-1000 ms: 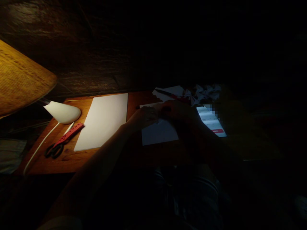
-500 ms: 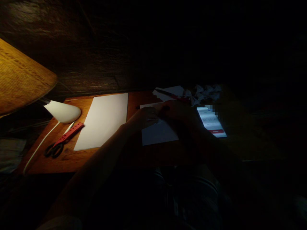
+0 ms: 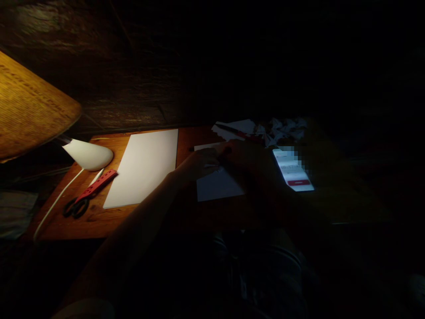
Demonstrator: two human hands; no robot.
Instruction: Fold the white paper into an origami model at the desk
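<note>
My left hand [image 3: 199,164] rests on a white paper sheet [image 3: 217,186] at the middle of the wooden desk [image 3: 152,221], its fingers closed on the paper's upper part. My right hand [image 3: 245,159] sits close beside it, deep in shadow. Whatever its fingers touch is too dark to make out, though a small dark shape shows at the fingertips. A larger white paper sheet [image 3: 142,168] lies flat to the left of my hands, apart from them.
A white desk lamp [image 3: 88,155] with a woven shade [image 3: 29,106] stands at the left, its cord running forward. Red-handled scissors [image 3: 89,192] lie beside it. A lit phone [image 3: 292,169], crumpled paper [image 3: 282,129] and paper scraps [image 3: 232,127] lie to the right and far side.
My hands have shifted only slightly over the paper sheet. The picture on the phone's screen has changed a little.
</note>
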